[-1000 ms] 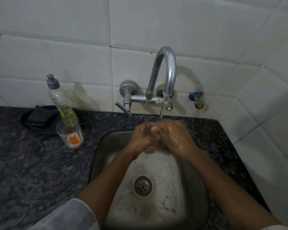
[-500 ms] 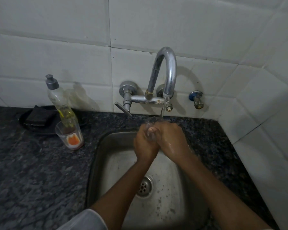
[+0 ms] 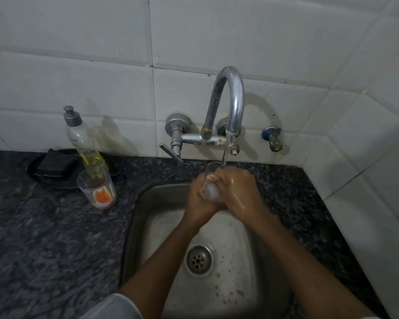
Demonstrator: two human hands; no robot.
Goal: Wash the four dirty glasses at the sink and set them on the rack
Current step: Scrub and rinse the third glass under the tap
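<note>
A clear glass (image 3: 210, 180) stands upright between both my hands over the back of the steel sink (image 3: 145, 226). Water runs from the curved tap (image 3: 233, 107) into its mouth, and foam shows in its lower part. My left hand (image 3: 198, 199) wraps the glass from the left. My right hand (image 3: 237, 189), wet, wraps it from the right. Another glass (image 3: 98, 189) with orange residue at the bottom stands on the dark stone counter (image 3: 44, 238) left of the sink. No rack is in view.
A dish-soap bottle (image 3: 83, 143) leans behind the dirty glass. A black scrub pad (image 3: 55, 165) lies in a dark dish by the wall. A small blue-capped valve (image 3: 272, 138) sticks out of the tiled wall right of the tap. The drain (image 3: 199, 259) sits mid-sink.
The glass has come up from tilted between my hands to upright under the stream. My hands have shifted slightly back toward the tap.
</note>
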